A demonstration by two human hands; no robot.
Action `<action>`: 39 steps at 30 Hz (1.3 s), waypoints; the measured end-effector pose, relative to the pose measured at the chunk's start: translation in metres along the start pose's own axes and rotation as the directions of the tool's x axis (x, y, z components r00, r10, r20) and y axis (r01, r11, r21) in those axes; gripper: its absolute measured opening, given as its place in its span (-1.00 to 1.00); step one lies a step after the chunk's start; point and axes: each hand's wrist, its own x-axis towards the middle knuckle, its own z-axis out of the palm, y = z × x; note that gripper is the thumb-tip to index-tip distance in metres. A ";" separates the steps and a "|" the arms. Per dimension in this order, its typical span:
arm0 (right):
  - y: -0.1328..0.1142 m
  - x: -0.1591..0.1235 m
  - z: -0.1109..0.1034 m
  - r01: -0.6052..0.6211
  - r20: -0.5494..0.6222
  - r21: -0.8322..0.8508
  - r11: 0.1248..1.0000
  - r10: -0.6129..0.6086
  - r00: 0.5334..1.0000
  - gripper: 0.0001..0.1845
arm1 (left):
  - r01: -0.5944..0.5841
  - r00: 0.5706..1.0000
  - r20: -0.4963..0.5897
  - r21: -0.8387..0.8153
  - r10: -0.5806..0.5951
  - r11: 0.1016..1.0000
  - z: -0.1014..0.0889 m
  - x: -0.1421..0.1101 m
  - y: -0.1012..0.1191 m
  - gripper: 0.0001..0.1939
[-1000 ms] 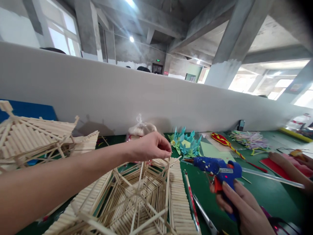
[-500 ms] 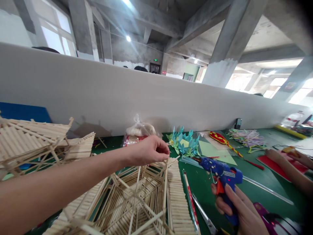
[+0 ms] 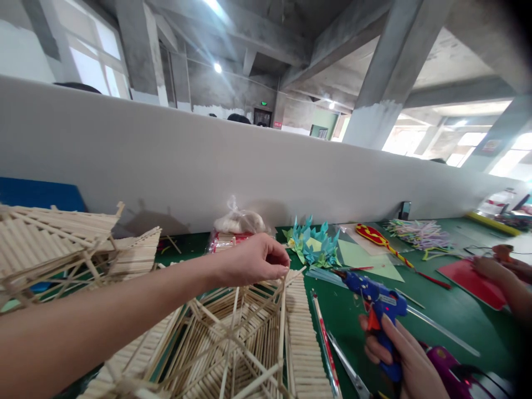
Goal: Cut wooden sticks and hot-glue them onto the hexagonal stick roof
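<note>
Green worktop (image 3: 346, 317), grey partition (image 3: 199, 160) bhd | L hand (image 3: 261, 257): grip pinched on far-R corner of stick frame (image 3: 230, 332), front ctr | R hand (image 3: 409, 357): grip wrapped rnd blue glue gun (image 3: 376, 291), R of frame

Beyond a pale partition (image 3: 187, 160), concrete pillars (image 3: 376, 83) and bright windows (image 3: 93, 55) fill the room.

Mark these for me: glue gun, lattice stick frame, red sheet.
Glue gun (image 3: 371, 290): head view, on its blue body.
Lattice stick frame (image 3: 231, 332): head view, where its upper sticks cross.
Red sheet (image 3: 465, 281): head view, on a bare part of its surface.
</note>
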 end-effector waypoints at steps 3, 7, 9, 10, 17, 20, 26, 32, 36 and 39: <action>0.009 0.006 -0.007 -0.047 -0.012 0.074 0.996 0.048 0.999 -0.65 | 0.001 1.000 -0.009 -0.003 -0.001 1.000 0.000 0.000 -0.001 -0.87; 0.021 0.014 -0.018 -0.092 0.004 0.139 0.986 0.093 0.996 -0.71 | 0.000 1.000 -0.014 -0.011 0.000 1.000 0.000 0.000 -0.004 -0.83; 0.027 0.017 -0.024 -0.115 0.017 0.156 0.981 0.114 0.993 -0.68 | 0.000 1.000 -0.014 -0.018 0.000 1.000 -0.001 0.000 -0.005 -0.82; 0.030 0.019 -0.027 -0.126 0.019 0.166 0.978 0.125 0.992 -0.66 | 0.000 1.000 -0.013 -0.021 0.000 1.000 -0.001 0.000 -0.006 -0.81; 0.047 0.025 -0.043 -0.240 0.121 0.274 0.931 0.214 0.969 -0.64 | -0.015 1.000 0.000 -0.011 0.015 1.000 -0.002 0.000 -0.006 -0.81; 0.053 0.027 -0.047 -0.232 0.104 0.270 0.934 0.211 0.972 -0.64 | -0.018 1.000 0.008 -0.005 0.018 1.000 -0.002 0.001 -0.004 -0.81; 0.057 0.028 -0.051 -0.235 0.082 0.196 0.952 0.222 0.971 -0.66 | -0.031 0.999 0.039 -0.020 0.032 0.999 -0.002 0.000 -0.004 -0.82; 0.059 0.028 -0.051 -0.211 0.074 0.176 0.961 0.201 0.977 -0.64 | -0.039 0.998 0.047 -0.039 0.041 0.998 -0.002 -0.001 -0.005 -0.85; 0.059 0.028 -0.052 -0.200 0.073 0.175 0.964 0.190 0.979 -0.65 | -0.034 0.999 0.041 -0.043 0.036 0.998 -0.002 -0.002 -0.004 -0.86; 0.060 0.029 -0.053 -0.199 0.078 0.185 0.962 0.187 0.979 -0.65 | -0.037 0.998 0.053 -0.046 0.040 0.998 -0.002 -0.002 -0.003 -0.86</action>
